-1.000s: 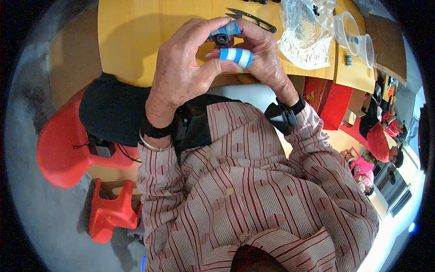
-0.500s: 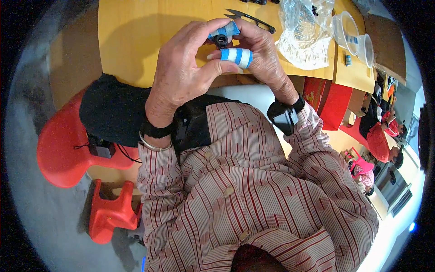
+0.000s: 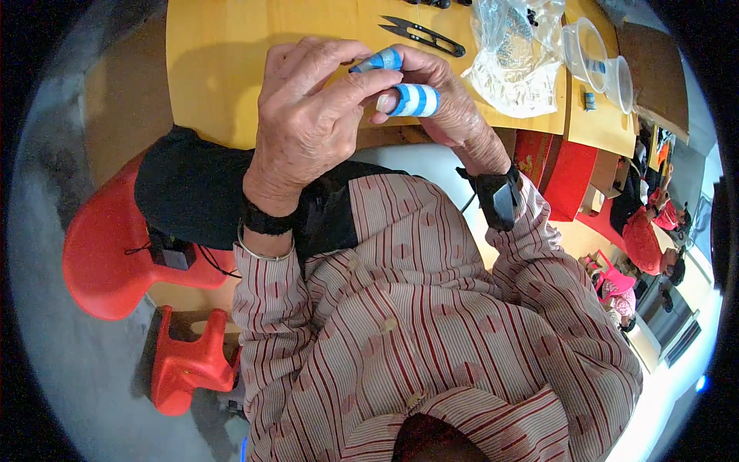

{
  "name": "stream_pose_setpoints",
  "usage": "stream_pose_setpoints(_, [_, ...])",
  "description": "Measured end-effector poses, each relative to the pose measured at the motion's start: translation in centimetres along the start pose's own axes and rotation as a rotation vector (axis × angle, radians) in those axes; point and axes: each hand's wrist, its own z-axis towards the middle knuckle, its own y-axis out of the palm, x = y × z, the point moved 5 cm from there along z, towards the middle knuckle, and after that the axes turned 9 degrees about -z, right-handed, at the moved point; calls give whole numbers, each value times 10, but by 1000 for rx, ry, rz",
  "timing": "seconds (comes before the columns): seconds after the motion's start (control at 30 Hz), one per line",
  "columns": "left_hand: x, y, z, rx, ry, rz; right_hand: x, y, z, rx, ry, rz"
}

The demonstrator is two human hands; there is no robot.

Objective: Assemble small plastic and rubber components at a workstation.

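Both hands meet above the near part of the yellow table point(image 3: 223, 85). My left hand point(image 3: 308, 115) is closed, its thumb and fingertips drawn together against the fingers of my right hand point(image 3: 450, 96). Blue-and-white striped tape point(image 3: 416, 100) wraps the right thumb, and a second blue wrap point(image 3: 379, 60) covers the right index finger. The right hand is closed in a pinch too. Whatever lies between the fingertips is hidden now. Beyond the right hand, black thread snips point(image 3: 423, 36) lie on the table, apart from both hands.
Right of the snips lies a clear plastic bag point(image 3: 517, 61), with clear plastic cups point(image 3: 591, 54) beside it. A small blue roll point(image 3: 589, 101) is near the cups. Black pieces point(image 3: 433, 3) sit at the far edge. Red stools point(image 3: 115, 246) stand at left; people point(image 3: 643, 239) are at far right.
A small black round part showed between the fingertips before; the fingers now cover it from view. My left thumb has moved up toward the right index wrap, and the right thumb has shifted slightly right.
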Motion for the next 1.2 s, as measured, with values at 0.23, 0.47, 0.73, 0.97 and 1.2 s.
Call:
stream_pose_setpoints(0.23, [-5,1,-3,1,-28,40,-4,1,1,28,52,-29])
stream_pose_setpoints(0.47, [-9,2,-4,22,-55,-2,-1,-2,1,47,92,-114])
stream_pose_setpoints(0.73, [-9,5,-4,19,-135,-13,-7,-1,1,31,98,-176])
stream_pose_setpoints(0.97, [-11,6,1,48,-230,-150,11,-7,1,49,160,-7])
stream_pose_setpoints(1.2, [-17,7,-1,3,-301,-243,24,-2,2,61,207,289])
